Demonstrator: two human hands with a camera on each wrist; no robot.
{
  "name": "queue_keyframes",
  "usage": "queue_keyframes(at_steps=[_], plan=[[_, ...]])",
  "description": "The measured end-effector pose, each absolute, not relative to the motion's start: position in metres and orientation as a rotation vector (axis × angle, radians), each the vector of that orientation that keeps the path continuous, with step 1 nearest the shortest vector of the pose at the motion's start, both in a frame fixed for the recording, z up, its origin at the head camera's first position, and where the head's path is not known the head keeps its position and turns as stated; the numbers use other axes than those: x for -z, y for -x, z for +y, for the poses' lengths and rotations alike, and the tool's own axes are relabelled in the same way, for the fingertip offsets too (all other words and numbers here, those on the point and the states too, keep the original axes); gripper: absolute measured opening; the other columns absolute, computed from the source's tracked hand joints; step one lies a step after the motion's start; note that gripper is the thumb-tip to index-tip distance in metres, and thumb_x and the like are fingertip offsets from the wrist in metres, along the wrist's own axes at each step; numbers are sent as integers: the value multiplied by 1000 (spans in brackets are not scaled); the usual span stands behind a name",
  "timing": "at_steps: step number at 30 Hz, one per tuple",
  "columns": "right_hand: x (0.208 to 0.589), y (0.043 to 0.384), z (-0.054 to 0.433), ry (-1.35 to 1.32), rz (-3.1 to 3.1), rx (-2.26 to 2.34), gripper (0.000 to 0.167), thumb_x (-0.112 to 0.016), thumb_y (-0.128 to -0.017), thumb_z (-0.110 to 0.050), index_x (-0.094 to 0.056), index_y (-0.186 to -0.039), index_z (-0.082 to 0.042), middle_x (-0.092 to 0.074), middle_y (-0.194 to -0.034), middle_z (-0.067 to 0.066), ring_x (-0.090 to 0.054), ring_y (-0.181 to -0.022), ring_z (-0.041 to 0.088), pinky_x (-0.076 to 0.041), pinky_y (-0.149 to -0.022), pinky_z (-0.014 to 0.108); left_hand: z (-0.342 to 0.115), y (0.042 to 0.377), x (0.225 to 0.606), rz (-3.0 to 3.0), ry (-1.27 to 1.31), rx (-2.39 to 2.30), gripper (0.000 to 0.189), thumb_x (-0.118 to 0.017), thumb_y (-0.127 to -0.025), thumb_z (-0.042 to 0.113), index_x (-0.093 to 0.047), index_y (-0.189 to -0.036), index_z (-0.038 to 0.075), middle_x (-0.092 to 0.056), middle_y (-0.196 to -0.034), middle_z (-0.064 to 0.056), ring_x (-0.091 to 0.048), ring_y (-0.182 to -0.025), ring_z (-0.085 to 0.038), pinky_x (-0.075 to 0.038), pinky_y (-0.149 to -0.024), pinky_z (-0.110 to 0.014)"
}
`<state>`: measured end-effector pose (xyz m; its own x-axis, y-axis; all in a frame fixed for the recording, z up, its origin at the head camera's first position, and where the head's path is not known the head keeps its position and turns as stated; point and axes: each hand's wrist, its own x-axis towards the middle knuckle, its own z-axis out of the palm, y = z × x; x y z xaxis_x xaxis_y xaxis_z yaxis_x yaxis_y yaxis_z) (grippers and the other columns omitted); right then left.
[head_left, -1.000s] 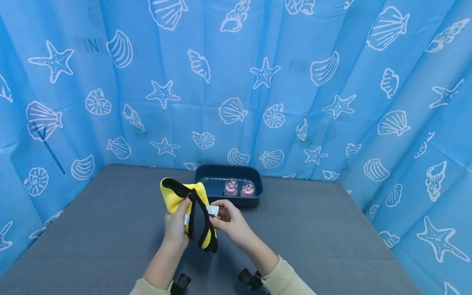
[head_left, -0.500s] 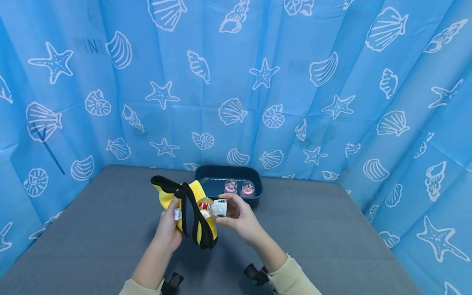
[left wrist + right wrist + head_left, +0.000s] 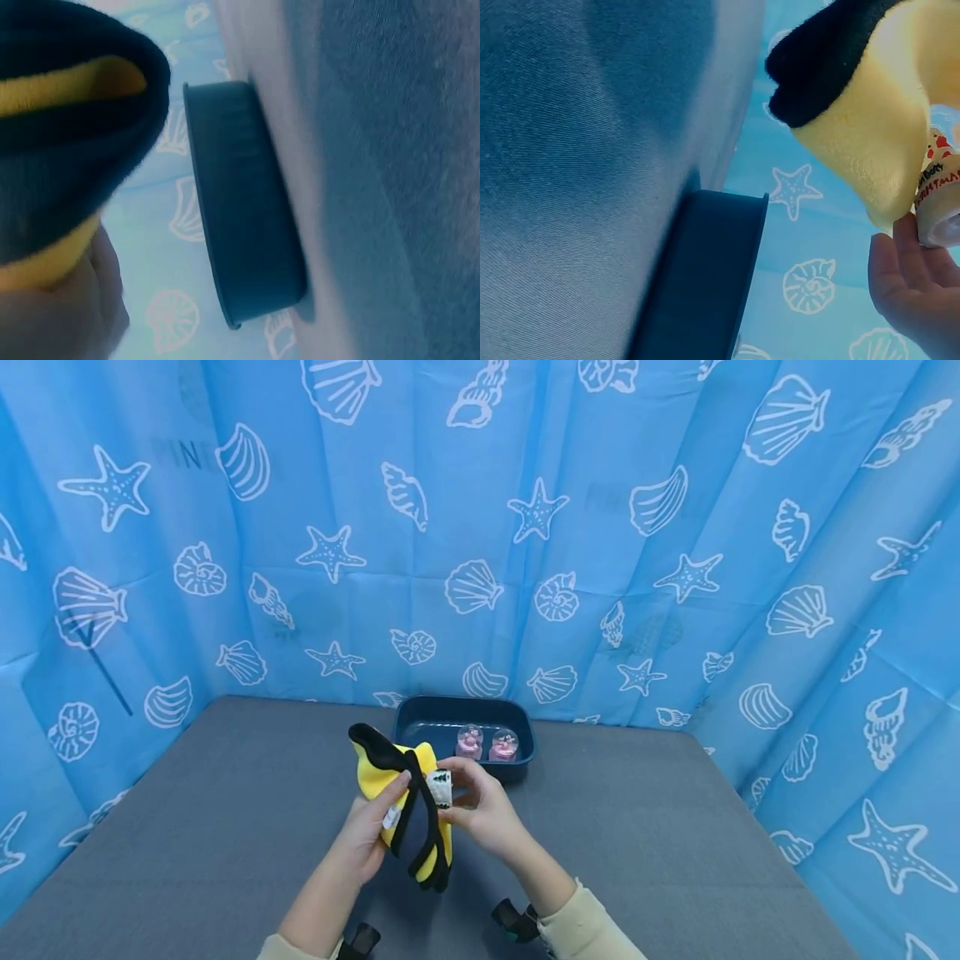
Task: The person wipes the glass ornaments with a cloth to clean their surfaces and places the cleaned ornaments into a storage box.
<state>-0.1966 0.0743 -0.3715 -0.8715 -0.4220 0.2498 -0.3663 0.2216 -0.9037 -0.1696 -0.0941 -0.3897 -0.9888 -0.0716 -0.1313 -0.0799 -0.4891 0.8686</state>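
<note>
My left hand (image 3: 365,837) grips a folded yellow-and-grey cloth (image 3: 372,774) with black edging, thumb on top and a white tag near it. The fingers of my right hand (image 3: 483,806) hold a small snow globe (image 3: 441,788) by its white base, which has dark tree prints. Its globe end is tucked into the cloth, mostly hidden in the head view. In the right wrist view, lettering and red figures show on the snow globe (image 3: 939,196), with the yellow side of the cloth (image 3: 870,135) around it. Both hands are raised over the grey table.
A dark blue tray (image 3: 420,703) stands at the back of the table (image 3: 637,843). Inside it sit two pink-based snow globes, one on the left (image 3: 469,742) and one on the right (image 3: 504,746). A blue shell-print curtain (image 3: 450,527) hangs behind.
Half a second ago the snow globe was drawn partly out of the cloth, its red figure showing; now it is back against the cloth. My left hand and the cloth have shifted right.
</note>
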Motion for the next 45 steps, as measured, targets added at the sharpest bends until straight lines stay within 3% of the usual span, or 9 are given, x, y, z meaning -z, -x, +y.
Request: queue_keyframes(at_steps=[4, 9, 14, 19, 23, 28, 37, 45], plan=[[374, 195, 72, 849, 2465, 1712, 46, -67, -83, 12, -55, -126, -3, -58, -121, 13, -54, -109, 31, -48, -91, 54, -92, 170, 392, 1577, 325, -2738, 36, -64, -95, 26, -49, -119, 4, -60, -98, 3, -62, -89, -10, -52, -80, -24], [374, 193, 74, 911, 2461, 1695, 46, -67, -83, 12, -56, -125, -3, -58, -121, 12, -54, -108, 29, -48, -91, 53, -93, 170, 391, 1520, 420, -2781, 41, -61, -96, 33, -46, -121, 5, -62, -91, 5, -64, -82, -6, -53, -75, -21], [371, 194, 82, 935, 2360, 1724, 48, -70, -82, 10, -56, -126, -4, -58, -120, 9, -54, -105, 25, -50, -90, 43, -94, 172, 392, 1513, 418, -2809, 29, -58, -99, 28, -47, -113, 5, -60, -85, 5, -62, -74, -5, -53, -69, -19], [370, 198, 93, 883, 2143, 1825, 49, -68, -89, -1, -48, -134, 0, -57, -124, 17, -57, -105, 26, -51, -91, 38, -99, 173, 392, 1577, 442, -2785, 21, -59, -97, 24, -51, -103, 6, -60, -79, 4, -61, -68, -6, -52, -64, -19], [367, 199, 98, 792, 2015, 1937, 51, -63, -94, -9, -42, -138, 5, -57, -118, 18, -57, -98, 23, -53, -85, 31, -104, 172, 388, 1478, 418, -2804, 22, -59, -98, 27, -50, -104, 8, -61, -82, 4, -63, -72, -5, -53, -69, -19], [362, 201, 95, 586, 1998, 2004, 47, -58, -97, -14, -43, -135, 9, -59, -102, 9, -57, -81, 16, -52, -74, 23, -104, 172, 384, 1497, 308, -2766, 29, -62, -96, 33, -50, -110, 11, -59, -91, 3, -63, -82, -9, -53, -77, -23], [363, 198, 79, 473, 2089, 1925, 38, -56, -100, -23, -50, -122, 8, -60, -81, 2, -53, -65, 11, -48, -60, 20, -85, 173, 389, 1959, 104, -2485, 51, -71, -89, 21, -42, -128, 3, -55, -109, -8, -55, -97, -20, -46, -91, -36], [369, 195, 70, 584, 2190, 1839, 39, -52, -102, -20, -49, -131, 6, -61, -97, 8, -53, -72, 12, -48, -65, 24, -73, 174, 393, 1907, 407, -2702, 51, -69, -90, 22, -43, -128, 0, -56, -111, -9, -57, -97, -19, -47, -92, -39]])
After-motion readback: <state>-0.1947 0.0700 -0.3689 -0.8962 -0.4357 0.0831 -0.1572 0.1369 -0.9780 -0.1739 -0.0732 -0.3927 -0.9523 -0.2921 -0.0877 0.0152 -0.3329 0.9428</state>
